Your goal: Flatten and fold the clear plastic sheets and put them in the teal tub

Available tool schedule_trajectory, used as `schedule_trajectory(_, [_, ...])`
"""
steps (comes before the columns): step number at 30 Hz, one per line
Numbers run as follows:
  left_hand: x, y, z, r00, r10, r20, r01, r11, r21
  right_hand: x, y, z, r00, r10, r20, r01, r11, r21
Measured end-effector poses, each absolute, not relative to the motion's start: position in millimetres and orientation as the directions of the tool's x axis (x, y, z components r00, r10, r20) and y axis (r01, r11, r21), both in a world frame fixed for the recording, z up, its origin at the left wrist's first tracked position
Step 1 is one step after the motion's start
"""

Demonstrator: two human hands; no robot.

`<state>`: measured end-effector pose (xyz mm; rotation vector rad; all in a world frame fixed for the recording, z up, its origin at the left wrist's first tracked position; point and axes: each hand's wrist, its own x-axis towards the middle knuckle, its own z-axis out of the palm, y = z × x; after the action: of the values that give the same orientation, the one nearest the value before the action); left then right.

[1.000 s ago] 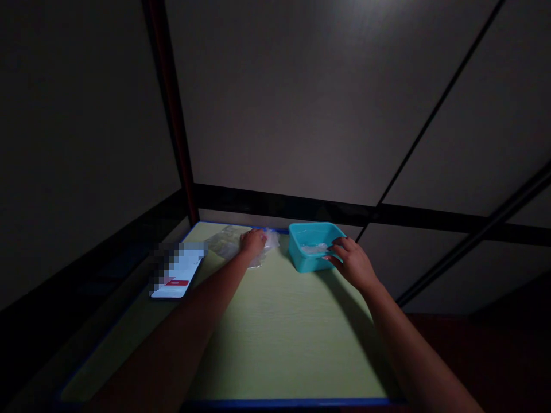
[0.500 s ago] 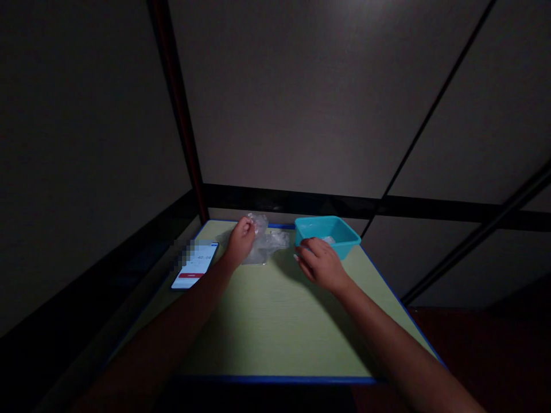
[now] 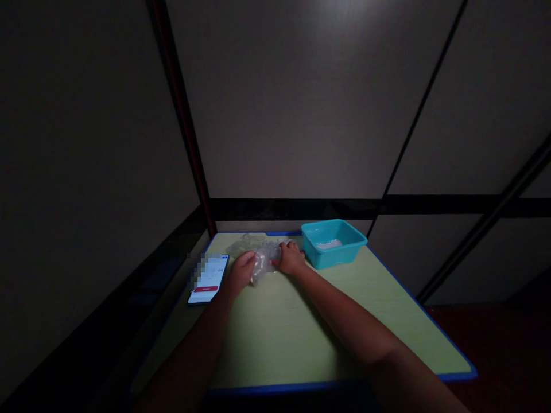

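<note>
I watch through one camera worn on the head, looking forward and down across the surface (image 3: 275, 344) from its near side. It sits far enough back to fit both hands (image 3: 291, 260) toward 6 o'clock and the wall (image 3: 293, 115) at 12 o'clock.

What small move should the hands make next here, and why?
Probably the right hand should gently spread the crumpled clear plastic while the left hand steadies it. The left appears to pinch one side, the right is at the other, and the plastic between them looks bunched.
</note>
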<state>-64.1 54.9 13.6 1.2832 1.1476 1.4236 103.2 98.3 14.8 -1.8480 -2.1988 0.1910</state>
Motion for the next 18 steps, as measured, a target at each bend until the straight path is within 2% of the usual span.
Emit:
schedule_trajectory(4, [-53.8, 57.9, 7.7, -0.039, 0.970, 0.240, 0.081, -0.236, 0.968, 100.6, 97.0, 12.6, -0.202, 0.962, 0.183, 0.935, 0.245, -0.256])
schedule_trajectory(8, [-48.4, 57.6, 7.2, -0.055, 0.959, 0.279, 0.096, -0.273, 0.957, 108.4, 87.4, 21.7, -0.229, 0.941, 0.249, 0.911, 0.298, -0.285])
schedule_trajectory(11, [-51.6, 56.8, 10.1, -0.108, 0.946, 0.305, 0.078, -0.298, 0.952, 119.9, 82.3, 32.9, -0.241, 0.882, 0.406, 0.842, 0.397, -0.364])
schedule_trajectory(14, [-56.3, 54.1, 14.8, -0.124, 0.955, 0.268, -0.073, -0.278, 0.958, 132.0, 78.0, 40.8, -0.248, 0.787, 0.565, 0.754, 0.523, -0.397])
schedule_trajectory(18, [-58.3, 47.6, 23.9, -0.067, 0.983, 0.168, -0.350, -0.181, 0.919, 141.1, 68.1, 45.9, -0.288, 0.769, 0.570, 0.686, 0.581, -0.437])
